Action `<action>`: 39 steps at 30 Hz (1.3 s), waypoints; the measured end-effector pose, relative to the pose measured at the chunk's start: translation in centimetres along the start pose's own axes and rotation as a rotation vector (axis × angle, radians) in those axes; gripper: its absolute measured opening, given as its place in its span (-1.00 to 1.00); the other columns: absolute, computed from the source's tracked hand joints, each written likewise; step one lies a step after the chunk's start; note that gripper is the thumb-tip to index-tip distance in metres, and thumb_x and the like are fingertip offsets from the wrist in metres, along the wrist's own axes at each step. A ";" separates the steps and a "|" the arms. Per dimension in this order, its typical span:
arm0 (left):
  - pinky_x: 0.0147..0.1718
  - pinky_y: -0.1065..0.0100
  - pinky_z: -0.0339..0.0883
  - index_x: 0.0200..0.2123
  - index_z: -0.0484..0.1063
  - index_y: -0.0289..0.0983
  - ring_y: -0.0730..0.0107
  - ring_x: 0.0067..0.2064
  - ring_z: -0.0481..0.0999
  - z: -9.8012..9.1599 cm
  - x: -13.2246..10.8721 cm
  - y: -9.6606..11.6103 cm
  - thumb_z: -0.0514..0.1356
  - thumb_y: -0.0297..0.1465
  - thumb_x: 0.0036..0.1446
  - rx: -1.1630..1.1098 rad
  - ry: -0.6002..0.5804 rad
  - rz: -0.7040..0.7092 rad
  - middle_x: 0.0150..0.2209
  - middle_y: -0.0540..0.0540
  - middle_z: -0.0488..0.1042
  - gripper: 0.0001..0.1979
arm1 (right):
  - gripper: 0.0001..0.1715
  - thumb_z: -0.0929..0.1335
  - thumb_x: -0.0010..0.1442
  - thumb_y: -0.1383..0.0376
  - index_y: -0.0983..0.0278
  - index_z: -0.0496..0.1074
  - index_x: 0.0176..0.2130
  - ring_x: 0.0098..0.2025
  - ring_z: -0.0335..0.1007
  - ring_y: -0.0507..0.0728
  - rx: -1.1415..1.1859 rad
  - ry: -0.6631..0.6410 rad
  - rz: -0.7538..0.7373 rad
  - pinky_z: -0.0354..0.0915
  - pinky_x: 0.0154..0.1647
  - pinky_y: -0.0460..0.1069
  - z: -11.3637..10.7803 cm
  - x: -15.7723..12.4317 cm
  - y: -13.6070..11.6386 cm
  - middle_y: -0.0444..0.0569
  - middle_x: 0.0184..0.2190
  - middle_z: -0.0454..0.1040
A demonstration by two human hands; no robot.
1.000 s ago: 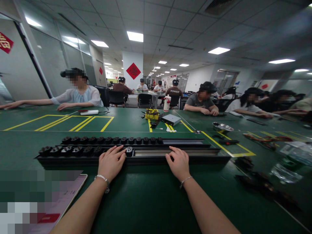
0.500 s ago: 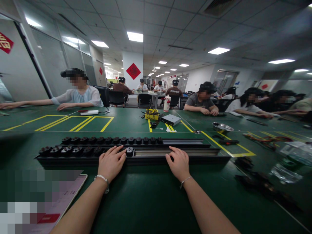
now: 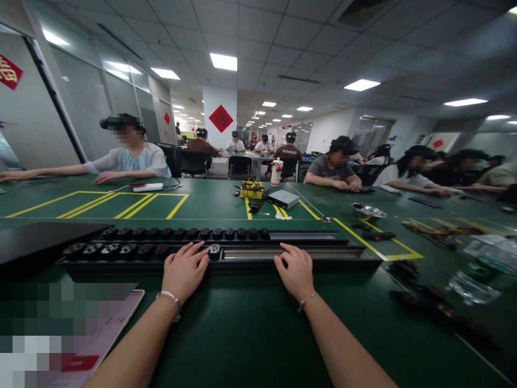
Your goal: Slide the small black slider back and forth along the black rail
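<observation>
My left hand (image 3: 183,269) lies flat, fingers spread, on the front edge of a long black rail (image 3: 307,263) that runs across the green table (image 3: 250,328). Its fingertips touch a small black socket module (image 3: 214,251) seated in the rail, at the end of a row of such modules (image 3: 117,250). My right hand (image 3: 297,269) rests open on the same rail, further right, over its empty channel. A second rail (image 3: 302,235) with its own row of modules (image 3: 186,233) lies just behind.
A dark flat panel (image 3: 36,242) juts in from the left beside the rails. A phone (image 3: 100,334) lies at the front left. Black parts and clear bags (image 3: 476,280) sit at the right. A yellow box (image 3: 252,189), a grey box (image 3: 283,198) and seated people lie beyond.
A dark flat panel has slid into view from the left, up to the rails' left end. My hands have stayed where they were.
</observation>
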State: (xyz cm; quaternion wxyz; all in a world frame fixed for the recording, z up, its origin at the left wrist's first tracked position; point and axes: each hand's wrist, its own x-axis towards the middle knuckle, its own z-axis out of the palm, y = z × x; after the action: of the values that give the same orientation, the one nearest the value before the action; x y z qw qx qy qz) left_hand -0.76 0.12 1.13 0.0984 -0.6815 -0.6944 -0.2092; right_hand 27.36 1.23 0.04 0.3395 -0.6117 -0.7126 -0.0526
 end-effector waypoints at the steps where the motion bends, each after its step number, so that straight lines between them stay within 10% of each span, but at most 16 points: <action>1: -0.01 0.14 0.06 -0.10 0.43 0.06 0.31 0.16 0.21 0.0 0.0 0.0 -0.10 -0.22 0.17 0.000 0.000 0.002 0.10 0.16 0.34 -0.64 | -0.66 0.21 0.15 0.14 0.20 0.38 -0.53 0.06 0.21 0.17 0.000 -0.001 0.001 -0.05 0.11 0.18 0.0 0.0 0.0 -0.08 -0.02 0.41; 39: 0.00 0.17 0.11 -0.05 0.40 0.00 0.33 0.17 0.22 -0.1 0.1 0.1 -0.12 -0.25 0.18 -0.051 -0.079 0.067 0.13 0.11 0.31 -0.62 | -0.67 0.20 0.15 0.14 0.19 0.38 -0.52 0.06 0.20 0.17 -0.003 -0.007 -0.001 -0.05 0.12 0.18 0.0 0.0 0.0 -0.09 -0.01 0.41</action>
State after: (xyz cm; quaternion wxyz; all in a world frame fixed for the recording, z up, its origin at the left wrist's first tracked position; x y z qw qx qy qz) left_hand -0.72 0.16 1.31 0.0605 -0.7145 -0.6689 -0.1963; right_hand 27.37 1.27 0.00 0.3363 -0.6120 -0.7139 -0.0516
